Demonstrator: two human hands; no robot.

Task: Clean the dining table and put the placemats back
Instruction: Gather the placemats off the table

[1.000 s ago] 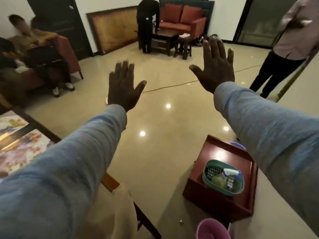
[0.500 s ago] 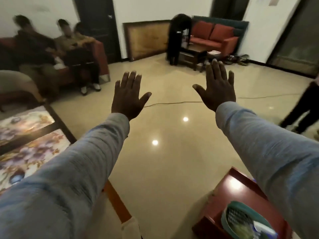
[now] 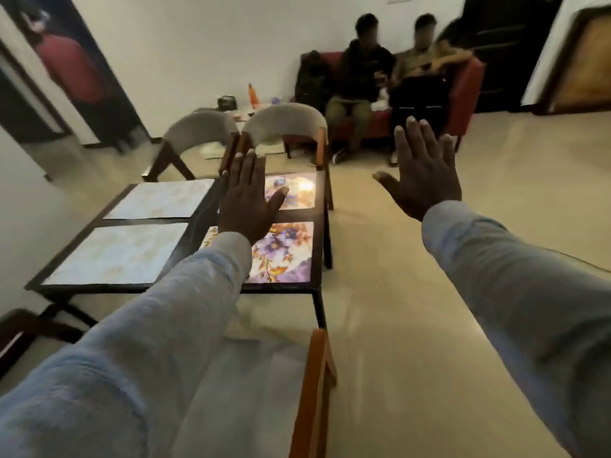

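Observation:
The dark dining table [image 3: 318, 246] stands ahead and to the left with several placemats lying flat on it. Two pale placemats [image 3: 119, 252] fill its left half. Two flowered placemats [image 3: 284, 252] lie along its right edge. My left hand [image 3: 248, 200] is stretched out in the air above the flowered mats, fingers spread, holding nothing. My right hand [image 3: 421, 170] is raised over the floor to the right of the table, also spread and empty. Both arms wear light blue sleeves.
Two grey-backed chairs [image 3: 284, 123] stand at the table's far end and a wooden chair [image 3: 314, 391] is close below me. Two people sit on a red sofa [image 3: 469, 90] at the back. Pale tiled floor [image 3: 429, 309] stretches to the right.
My view has swung left: the red side table and basket are gone from sight and the dining table now fills the left. Both hands stay raised and spread.

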